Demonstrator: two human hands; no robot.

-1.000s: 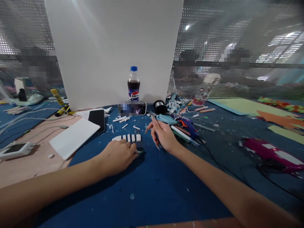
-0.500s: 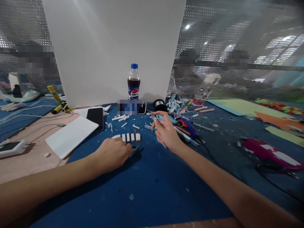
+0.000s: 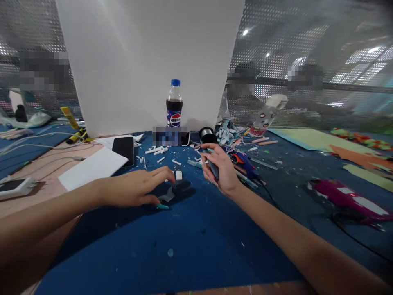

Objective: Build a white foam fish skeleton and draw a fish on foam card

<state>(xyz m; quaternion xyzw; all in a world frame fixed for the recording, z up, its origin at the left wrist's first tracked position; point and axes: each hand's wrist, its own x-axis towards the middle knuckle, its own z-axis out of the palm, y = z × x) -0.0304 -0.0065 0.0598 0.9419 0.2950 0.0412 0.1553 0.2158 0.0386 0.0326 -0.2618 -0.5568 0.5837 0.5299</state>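
My left hand (image 3: 135, 188) is open over the blue mat (image 3: 184, 246), its fingers arched forward and the thumb spread below them. A long teal nail (image 3: 163, 207) shows at the thumb tip. Between thumb and fingers there is a small curved greyish piece (image 3: 168, 195); I cannot tell whether it is touched. Just beyond the fingertips sits a small white block (image 3: 179, 175); the blocks left of it are mostly hidden behind the hand. My right hand (image 3: 221, 172) is closed around a slim, dark-handled, pen-like tool (image 3: 213, 168), raised to the right of the block.
A cola bottle (image 3: 175, 107) stands behind a propped phone (image 3: 185, 138). White scraps (image 3: 156, 150) lie before it. At right are a wire spool (image 3: 206, 135), a blue glue gun (image 3: 245, 164) and a magenta corded device (image 3: 350, 200). White paper (image 3: 93, 169) and a black phone (image 3: 123, 150) lie left.
My left hand has opened from a closed pose beside the row of white blocks, its thumb moving away from its fingers. My right hand has turned slightly, showing the tool's dark handle.
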